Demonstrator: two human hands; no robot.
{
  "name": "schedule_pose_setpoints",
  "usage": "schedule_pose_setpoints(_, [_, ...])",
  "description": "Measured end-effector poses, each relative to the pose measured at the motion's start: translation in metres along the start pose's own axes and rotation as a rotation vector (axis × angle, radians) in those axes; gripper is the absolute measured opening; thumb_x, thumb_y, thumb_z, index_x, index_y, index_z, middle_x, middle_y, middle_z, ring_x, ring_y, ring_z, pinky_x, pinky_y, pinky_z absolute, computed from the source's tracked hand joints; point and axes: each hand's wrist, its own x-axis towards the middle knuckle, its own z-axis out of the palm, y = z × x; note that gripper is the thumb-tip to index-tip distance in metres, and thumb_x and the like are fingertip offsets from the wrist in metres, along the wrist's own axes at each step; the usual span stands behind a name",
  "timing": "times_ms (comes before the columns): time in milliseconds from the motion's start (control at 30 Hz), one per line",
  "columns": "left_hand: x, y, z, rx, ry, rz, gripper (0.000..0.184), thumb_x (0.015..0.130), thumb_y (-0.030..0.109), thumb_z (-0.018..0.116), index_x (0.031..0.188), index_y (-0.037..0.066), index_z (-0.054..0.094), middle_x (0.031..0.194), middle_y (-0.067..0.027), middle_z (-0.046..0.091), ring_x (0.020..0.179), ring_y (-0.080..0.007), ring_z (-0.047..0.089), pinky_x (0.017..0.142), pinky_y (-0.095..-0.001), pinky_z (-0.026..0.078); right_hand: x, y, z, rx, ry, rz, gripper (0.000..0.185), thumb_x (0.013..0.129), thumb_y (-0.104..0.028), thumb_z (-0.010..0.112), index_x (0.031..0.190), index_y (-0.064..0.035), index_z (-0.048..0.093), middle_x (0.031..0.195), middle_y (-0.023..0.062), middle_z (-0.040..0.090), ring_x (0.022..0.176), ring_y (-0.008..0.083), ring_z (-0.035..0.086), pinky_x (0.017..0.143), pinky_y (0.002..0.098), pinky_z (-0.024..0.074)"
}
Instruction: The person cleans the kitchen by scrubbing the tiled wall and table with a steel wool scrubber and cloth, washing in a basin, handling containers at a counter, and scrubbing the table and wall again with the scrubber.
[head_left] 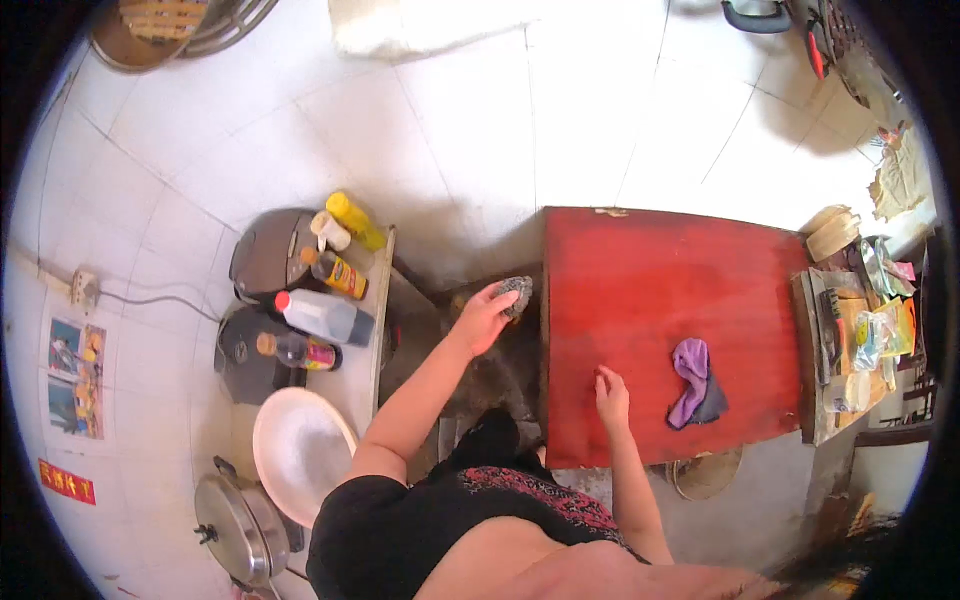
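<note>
My left hand [482, 320] is closed round a grey steel wool scrubber [516, 297], held in the gap left of the red table. My right hand [613, 402] hovers at or just over the near left part of the red tabletop [640, 280], fingers loosely stretched and nothing in them; whether it touches the surface I cannot tell. To its right a crumpled purple and dark grey cloth [692, 385] lies on the table.
On the left counter stand a white basin [300, 450], several bottles such as a soy sauce bottle [310, 352], a dark rice cooker [275, 252] and a metal pot [238, 525]. Right of the table, a wooden shelf [812, 350] holds packets. A round container [706, 475] sits below the table edge.
</note>
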Motion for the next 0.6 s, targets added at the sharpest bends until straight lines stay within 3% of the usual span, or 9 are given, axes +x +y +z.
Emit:
schedule_pose_setpoints(100, [0.038,0.042,0.005,0.448,0.084,0.231,0.043,0.079,0.011,0.068,0.118,0.002,0.052,0.103,-0.0038,0.059,0.094,-0.0114,0.056,0.084,-0.0267,0.045,-0.006,0.014,-0.003,-0.072,0.013,0.052,0.019,0.084,-0.008,0.053,0.101,-0.0044,0.061,0.088,0.0147,0.061,0.082,0.0305,0.060,0.072,0.0365,0.0481])
schedule_pose_setpoints(133, [0.061,0.053,-0.002,0.814,0.112,0.395,0.049,0.076,0.011,0.071,0.120,0.004,0.051,0.105,-0.0062,0.059,0.095,-0.0186,0.057,0.086,-0.0298,0.045,-0.008,0.016,-0.003,-0.109,0.078,0.000,0.018,0.083,-0.007,0.054,0.099,-0.0048,0.062,0.084,0.0139,0.060,0.078,0.0305,0.059,0.069,0.0367,0.0482])
schedule_pose_setpoints(200, [0.101,0.077,-0.003,1.142,0.022,0.732,0.053,0.073,0.011,0.071,0.121,0.006,0.050,0.114,-0.0105,0.055,0.103,-0.0263,0.054,0.089,-0.0331,0.044,-0.007,0.010,0.002,-0.182,0.213,-0.094,0.014,0.081,-0.006,0.055,0.094,-0.0055,0.062,0.078,0.0124,0.059,0.071,0.0307,0.059,0.063,0.0372,0.0486])
schedule_pose_setpoints(267, [0.133,0.109,0.003,1.604,-0.042,1.028,0.054,0.071,0.009,0.069,0.122,0.006,0.050,0.122,-0.0138,0.049,0.111,-0.0305,0.047,0.093,-0.0371,0.042,-0.005,0.001,0.004,-0.222,0.237,-0.029,0.013,0.081,-0.006,0.055,0.092,-0.0069,0.062,0.077,0.0122,0.058,0.069,0.0311,0.058,0.060,0.0372,0.0486])
schedule_pose_setpoints(300, [0.142,0.128,0.009,1.777,-0.046,1.005,0.053,0.072,0.007,0.067,0.122,0.006,0.050,0.125,-0.0122,0.047,0.114,-0.0311,0.044,0.096,-0.0397,0.039,-0.005,-0.001,0.005,-0.244,0.236,0.001,0.013,0.081,-0.006,0.056,0.092,-0.0077,0.062,0.077,0.0122,0.057,0.068,0.0313,0.058,0.059,0.0373,0.0486])
schedule_pose_setpoints(400, [0.188,0.165,-0.012,1.811,0.171,1.470,0.046,0.075,0.008,0.064,0.120,0.009,0.052,0.125,-0.0104,0.048,0.111,-0.0333,0.046,0.092,-0.0373,0.042,-0.005,0.002,0.008,-0.298,0.261,-0.026,0.014,0.079,-0.005,0.056,0.091,-0.0089,0.061,0.076,0.0113,0.056,0.067,0.0306,0.058,0.057,0.0380,0.0480])
schedule_pose_setpoints(500, [0.231,0.154,-0.040,2.030,0.191,1.458,0.044,0.078,0.007,0.061,0.121,0.009,0.052,0.125,-0.0099,0.048,0.109,-0.0313,0.047,0.088,-0.0361,0.044,-0.004,0.000,0.009,-0.331,0.250,0.015,0.016,0.077,-0.003,0.056,0.092,-0.0092,0.060,0.076,0.0111,0.056,0.066,0.0307,0.058,0.056,0.0386,0.0476])
schedule_pose_setpoints(533, [0.238,0.140,-0.047,1.955,-0.017,0.916,0.044,0.079,0.004,0.060,0.121,0.010,0.052,0.124,-0.0096,0.050,0.108,-0.0287,0.048,0.086,-0.0359,0.046,-0.006,-0.001,0.008,-0.346,0.245,0.026,0.016,0.077,-0.003,0.056,0.091,-0.0090,0.060,0.076,0.0112,0.056,0.066,0.0308,0.057,0.056,0.0386,0.0475])
schedule_pose_setpoints(600, [0.229,0.115,-0.064,2.480,-0.409,1.250,0.042,0.076,0.003,0.062,0.116,0.011,0.057,0.117,-0.0092,0.053,0.102,-0.0269,0.051,0.084,-0.0354,0.047,-0.012,0.007,0.008,-0.335,0.253,0.022,0.017,0.077,-0.002,0.056,0.092,-0.0088,0.061,0.075,0.0119,0.055,0.065,0.0312,0.057,0.055,0.0383,0.0473])
